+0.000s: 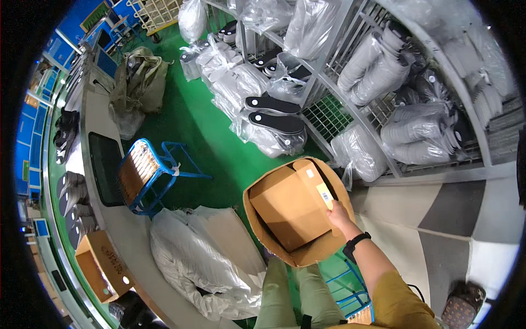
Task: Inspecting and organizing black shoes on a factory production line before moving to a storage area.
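A large brown carton (255, 225) stands open in front of my legs, its rim bent into a rounded shape. My right hand (338, 215), with a black band on the wrist, reaches over it. My fingers are closed on the labelled end of a narrow brown cardboard box (311, 178), near a yellow label with a barcode. That box lies along the right side inside the carton, beside a broad flat brown cardboard panel (285, 205). My fingertips are partly hidden. My left hand is out of view.
Left of the carton, a blue-framed stool (143, 172) stands by a long workbench (118, 230), with a plastic-wrapped bundle (203, 257) below. Bagged soles (241, 82) and dark insoles (276, 122) lie ahead, beside metal racks (329, 88). Another blue stool (350, 296) is near my legs.
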`<state>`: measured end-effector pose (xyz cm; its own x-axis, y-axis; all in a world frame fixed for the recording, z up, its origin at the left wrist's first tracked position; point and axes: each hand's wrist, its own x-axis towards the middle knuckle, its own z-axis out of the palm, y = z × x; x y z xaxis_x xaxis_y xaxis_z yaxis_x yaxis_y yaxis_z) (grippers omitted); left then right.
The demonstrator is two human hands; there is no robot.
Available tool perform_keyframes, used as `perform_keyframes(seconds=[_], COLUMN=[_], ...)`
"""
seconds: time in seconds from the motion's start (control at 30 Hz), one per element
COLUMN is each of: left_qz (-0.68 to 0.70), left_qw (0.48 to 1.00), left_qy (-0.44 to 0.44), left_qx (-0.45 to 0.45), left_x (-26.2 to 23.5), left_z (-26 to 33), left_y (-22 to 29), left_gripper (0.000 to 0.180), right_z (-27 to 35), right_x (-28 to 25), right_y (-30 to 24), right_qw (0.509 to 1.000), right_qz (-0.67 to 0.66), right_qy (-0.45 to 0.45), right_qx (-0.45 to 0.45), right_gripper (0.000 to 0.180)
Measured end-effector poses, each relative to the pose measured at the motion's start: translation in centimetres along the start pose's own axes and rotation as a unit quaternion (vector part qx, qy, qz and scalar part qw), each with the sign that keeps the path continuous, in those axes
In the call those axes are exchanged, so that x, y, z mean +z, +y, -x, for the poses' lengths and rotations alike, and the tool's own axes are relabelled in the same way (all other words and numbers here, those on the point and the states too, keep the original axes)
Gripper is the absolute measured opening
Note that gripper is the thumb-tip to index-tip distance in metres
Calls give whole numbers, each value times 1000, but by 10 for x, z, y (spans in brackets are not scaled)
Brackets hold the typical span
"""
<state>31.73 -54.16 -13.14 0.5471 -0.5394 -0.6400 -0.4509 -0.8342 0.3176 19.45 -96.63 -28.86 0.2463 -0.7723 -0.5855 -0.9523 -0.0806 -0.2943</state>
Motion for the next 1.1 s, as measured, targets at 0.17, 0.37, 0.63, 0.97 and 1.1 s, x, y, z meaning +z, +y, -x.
perform_keyframes(seconds=[0.17, 0.37, 0.63, 0.97, 1.1], left_qz=[-2, -5, -22, -155, -246], left_qw=[1000, 997, 960, 952, 946], left_qy=[6, -61, -257, 65, 133], left_qx=[-12, -54, -110, 255, 165], left_x=[-6, -21, -140, -61, -43], left_z=[-58, -48, 18, -183, -176], left_y=[49, 48, 65, 121, 108], left_gripper=[24, 24, 24, 39, 43], right_z=[-80, -75, 94, 145, 140], right_x=[40, 35, 8, 69, 78], right_y=[13, 10, -69, -64, -31], right_qw=[998, 999, 918, 872, 896], right_qz=[21, 37, -72, -200, -130], right_qy=[60, 19, 14, -240, -312], right_qx=[25, -19, -389, -378, -288], right_gripper=[74, 22, 23, 46, 46])
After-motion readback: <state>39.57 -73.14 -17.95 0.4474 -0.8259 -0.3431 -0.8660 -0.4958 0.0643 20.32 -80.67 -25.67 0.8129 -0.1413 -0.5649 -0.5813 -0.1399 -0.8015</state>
